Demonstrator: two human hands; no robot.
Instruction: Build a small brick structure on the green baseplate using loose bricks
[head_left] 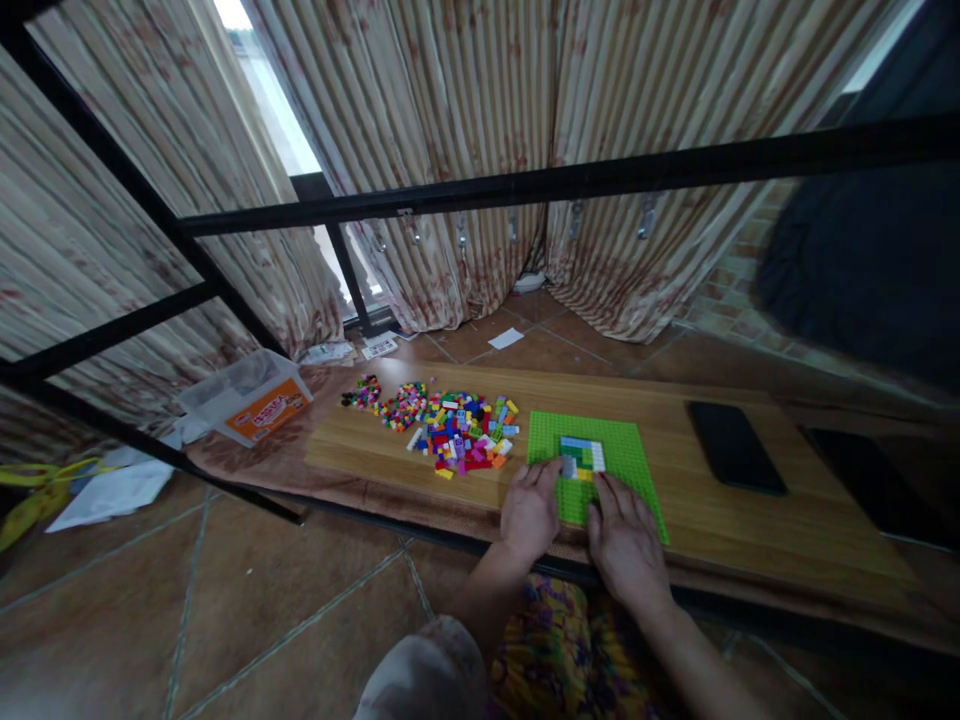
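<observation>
Tabletop (664,430) beneath, palm-down left hand (531,508) and right hand (624,535) flank bricks (581,443)

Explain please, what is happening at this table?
A person works with bare hands on a flat, green, studded plastic baseplate, on a brown wooden tabletop. The left hand and right hand have fingertips at the near corners of a small cluster of blue, white, grey, yellow and green plastic bricks there; whether either holds a brick is unclear. Loose multicoloured plastic bricks lie in heaps to the left.
</observation>
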